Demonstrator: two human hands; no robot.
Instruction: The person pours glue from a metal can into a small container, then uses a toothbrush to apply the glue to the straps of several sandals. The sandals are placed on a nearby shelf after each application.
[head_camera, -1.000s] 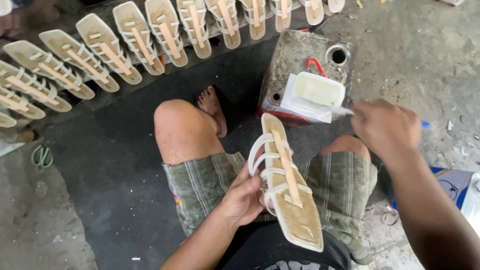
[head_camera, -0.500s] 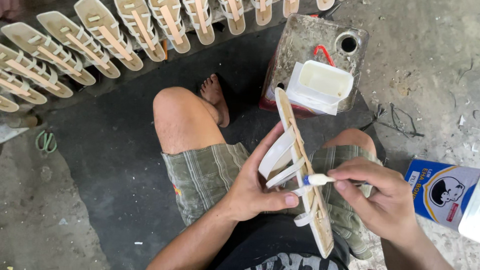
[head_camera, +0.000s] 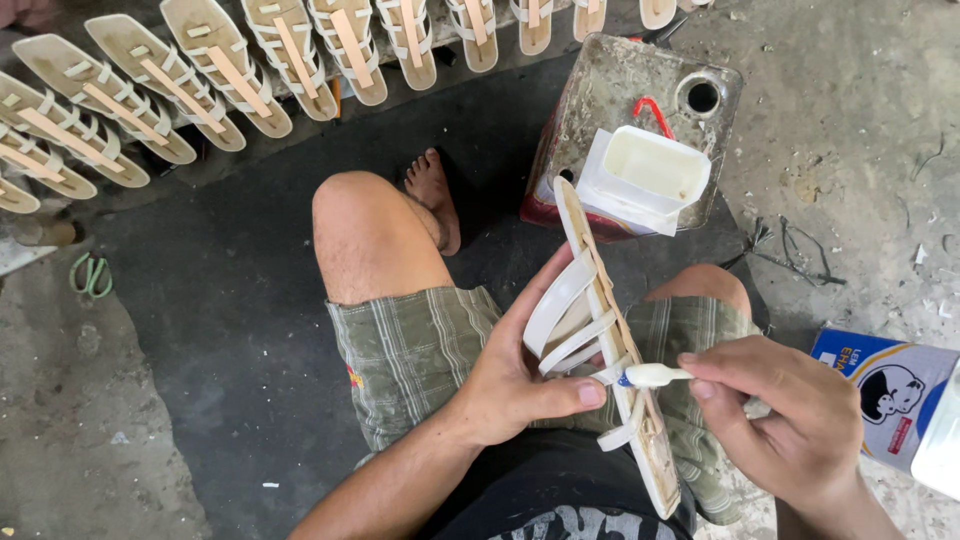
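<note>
I sit with a cream strappy sandal (head_camera: 610, 340) tilted on edge over my lap. My left hand (head_camera: 515, 375) grips it from the left, thumb under the straps. My right hand (head_camera: 790, 425) pinches a small white brush (head_camera: 652, 376), its tip touching the sandal's sole edge near the lower straps. A white open tub of pale glue (head_camera: 645, 175) rests on a dirty metal can (head_camera: 620, 95) just beyond the sandal's toe.
A curved row of several matching sandals (head_camera: 230, 75) lies on the floor at the top. Green scissors (head_camera: 90, 275) lie at left. A blue and white box (head_camera: 890, 395) sits at right. My bare foot (head_camera: 435, 195) rests by the can.
My right hand came back from the glue tub with the brush and now touches the sandal. The left hand turned the sandal from flat up onto its edge.
</note>
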